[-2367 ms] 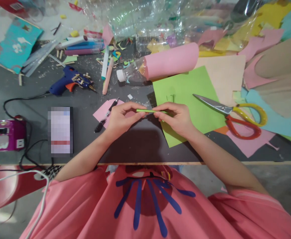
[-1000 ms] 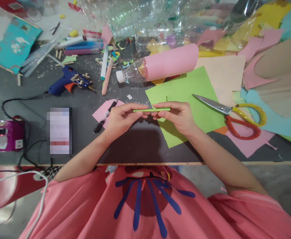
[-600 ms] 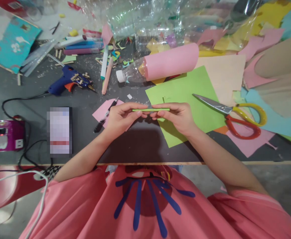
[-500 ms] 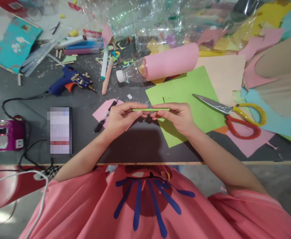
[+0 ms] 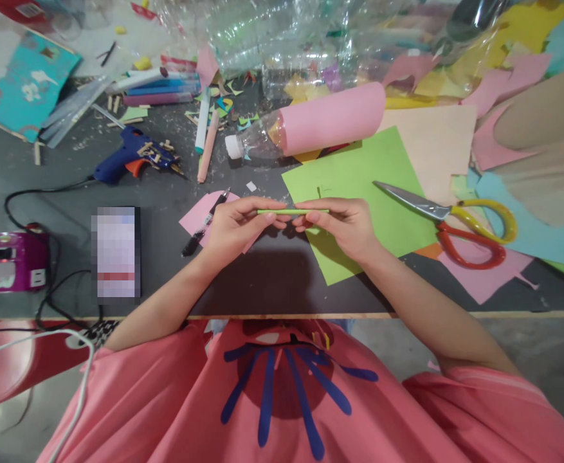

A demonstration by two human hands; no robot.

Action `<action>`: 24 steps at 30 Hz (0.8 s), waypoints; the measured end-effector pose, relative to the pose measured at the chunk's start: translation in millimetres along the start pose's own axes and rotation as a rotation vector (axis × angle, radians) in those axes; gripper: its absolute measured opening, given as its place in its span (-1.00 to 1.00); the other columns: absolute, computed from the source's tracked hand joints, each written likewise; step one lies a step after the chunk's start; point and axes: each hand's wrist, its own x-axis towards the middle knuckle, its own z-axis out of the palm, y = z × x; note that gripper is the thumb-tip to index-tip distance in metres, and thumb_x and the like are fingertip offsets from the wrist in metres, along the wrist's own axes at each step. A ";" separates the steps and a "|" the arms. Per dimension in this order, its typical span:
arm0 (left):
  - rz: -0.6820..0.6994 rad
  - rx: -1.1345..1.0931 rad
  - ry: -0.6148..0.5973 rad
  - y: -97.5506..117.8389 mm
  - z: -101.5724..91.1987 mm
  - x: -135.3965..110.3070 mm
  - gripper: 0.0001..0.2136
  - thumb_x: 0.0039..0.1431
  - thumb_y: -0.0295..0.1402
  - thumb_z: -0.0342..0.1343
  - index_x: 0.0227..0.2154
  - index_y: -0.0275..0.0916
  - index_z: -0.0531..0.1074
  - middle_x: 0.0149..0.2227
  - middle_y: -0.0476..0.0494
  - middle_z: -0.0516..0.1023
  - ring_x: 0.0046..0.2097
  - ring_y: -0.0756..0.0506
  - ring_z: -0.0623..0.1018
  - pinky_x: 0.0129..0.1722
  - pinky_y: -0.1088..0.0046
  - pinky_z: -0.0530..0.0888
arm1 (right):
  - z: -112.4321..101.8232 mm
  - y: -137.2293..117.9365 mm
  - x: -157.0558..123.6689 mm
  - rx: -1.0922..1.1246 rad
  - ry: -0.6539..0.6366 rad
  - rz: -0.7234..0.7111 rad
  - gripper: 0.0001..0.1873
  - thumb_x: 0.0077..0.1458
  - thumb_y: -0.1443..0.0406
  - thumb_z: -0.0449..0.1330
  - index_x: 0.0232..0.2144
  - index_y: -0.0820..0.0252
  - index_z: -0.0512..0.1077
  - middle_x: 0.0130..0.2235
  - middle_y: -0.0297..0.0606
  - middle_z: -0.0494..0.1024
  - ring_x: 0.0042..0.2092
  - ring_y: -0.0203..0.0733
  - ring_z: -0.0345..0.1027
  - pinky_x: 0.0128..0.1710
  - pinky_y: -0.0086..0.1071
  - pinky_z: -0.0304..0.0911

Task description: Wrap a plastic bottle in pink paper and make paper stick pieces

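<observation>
Both hands pinch a thin green paper roll and hold it level above the dark table. My left hand grips its left end between thumb and fingers. My right hand grips its right end the same way. Under my right hand lies a green paper sheet. A small pink paper piece with a black pen on it lies just left of my left hand.
Scissors with yellow and red handles lie to the right. A plastic bottle wrapped in pink paper lies behind the green sheet. A blue glue gun, markers, a phone and a pink power strip are on the left. Paper sheets cover the right.
The green roll has been turned between my fingers and now lies straighter and more level. My hands have stayed in nearly the same place.
</observation>
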 end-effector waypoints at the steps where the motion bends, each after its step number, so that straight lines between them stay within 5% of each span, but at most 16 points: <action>1: -0.008 -0.004 0.002 0.8 0.3 -0.1 -0.75 -0.02 -0.23 0.33 -0.30 -0.28 0.61 -0.41 -0.13 0.67 -0.37 -0.09 0.67 -0.34 0.45 0.61 | 0.0 0.0 -0.1 -0.006 0.004 -0.002 -0.81 -0.08 0.14 0.40 -0.36 0.05 0.64 -0.46 -0.37 0.66 -0.45 -0.31 0.55 -0.38 -0.41 0.53; 24: -0.018 -0.033 -0.042 2.8 -0.6 0.2 -0.73 -0.03 -0.19 0.34 -0.33 -0.28 0.60 -0.43 -0.14 0.67 -0.39 -0.10 0.66 -0.31 0.41 0.62 | -2.9 0.0 -1.7 -0.095 -0.043 -0.005 -0.74 -0.01 0.07 0.33 -0.32 0.07 0.63 -0.41 -0.34 0.66 -0.41 -0.31 0.55 -0.33 -0.42 0.51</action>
